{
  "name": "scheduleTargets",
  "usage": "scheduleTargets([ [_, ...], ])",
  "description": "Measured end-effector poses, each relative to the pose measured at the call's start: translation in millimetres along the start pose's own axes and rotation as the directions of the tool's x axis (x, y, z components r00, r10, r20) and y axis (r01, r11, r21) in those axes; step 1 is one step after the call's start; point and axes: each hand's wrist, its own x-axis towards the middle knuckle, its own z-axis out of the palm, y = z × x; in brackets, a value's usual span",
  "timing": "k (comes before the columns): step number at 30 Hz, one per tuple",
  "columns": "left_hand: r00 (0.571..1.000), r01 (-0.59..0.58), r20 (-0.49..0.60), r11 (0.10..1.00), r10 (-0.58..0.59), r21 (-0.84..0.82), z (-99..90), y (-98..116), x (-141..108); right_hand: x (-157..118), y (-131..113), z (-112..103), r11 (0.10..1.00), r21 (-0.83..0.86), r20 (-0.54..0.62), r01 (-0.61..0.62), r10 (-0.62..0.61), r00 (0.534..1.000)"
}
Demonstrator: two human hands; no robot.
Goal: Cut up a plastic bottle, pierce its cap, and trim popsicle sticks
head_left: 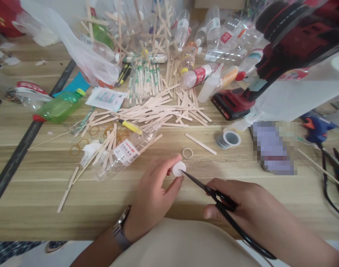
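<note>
My left hand (158, 183), with a watch on its wrist, pinches a small white bottle cap (178, 169) between thumb and fingers near the table's front edge. My right hand (242, 198) is closed round black scissors (223, 205). The scissors' tip touches the cap's face, at a small dark spot near its middle. A thin pale ring (187, 152) lies just beyond the cap. To the left of my left hand, a clear labelled bottle (125, 154) rests on its side.
Wooden sticks (158, 109) lie scattered across the wooden table (86, 222). Plastic bottles crowd the back. On the right are a red and black power tool (234, 102), a spool (229, 139), a blurred-out phone-like object (273, 148) and a blue glue gun (316, 128).
</note>
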Motion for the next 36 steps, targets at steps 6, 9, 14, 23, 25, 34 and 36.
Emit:
scheduleTargets([
  [6, 0.998, -0.045, 0.055, 0.999, 0.044, 0.026, -2.4, -0.5, -0.5, 2.6, -3.2, -2.1, 1.000, -0.016, -0.001, 0.022, -0.022, 1.000],
  [9, 0.996, -0.057, 0.068, 0.998, 0.056, 0.023, -2.4, -1.1, 0.1, 4.1, -2.7, -1.6, 0.999, -0.040, 0.014, 0.012, -0.012, 1.000],
  [14, 0.994, -0.029, 0.107, 0.999, 0.032, -0.028, -2.1, -1.7, 2.4, 7.8, 1.7, 2.3, 0.992, -0.124, 0.026, -0.010, 0.014, 1.000],
  [23, 0.992, 0.108, 0.070, 0.989, -0.101, -0.102, 1.1, -4.7, 6.2, 3.3, 39.2, 9.5, 0.979, -0.198, -0.093, 0.041, -0.060, 0.994],
  [25, 0.989, 0.123, 0.094, 0.988, -0.113, -0.098, 2.5, -4.2, 6.4, 4.0, 50.0, 16.2, 0.955, -0.291, -0.163, 0.052, -0.103, 0.981],
  [34, 0.952, 0.201, 0.231, 0.979, -0.201, 0.023, 4.4, -1.4, 7.1, 18.8, 73.6, 25.1, 0.839, -0.522, -0.235, 0.151, -0.312, 0.921],
  [36, 0.939, 0.214, 0.263, 0.975, -0.222, 0.058, 5.9, -1.5, 7.1, 23.0, 74.0, 24.0, 0.824, -0.540, -0.241, 0.171, -0.346, 0.907],
])
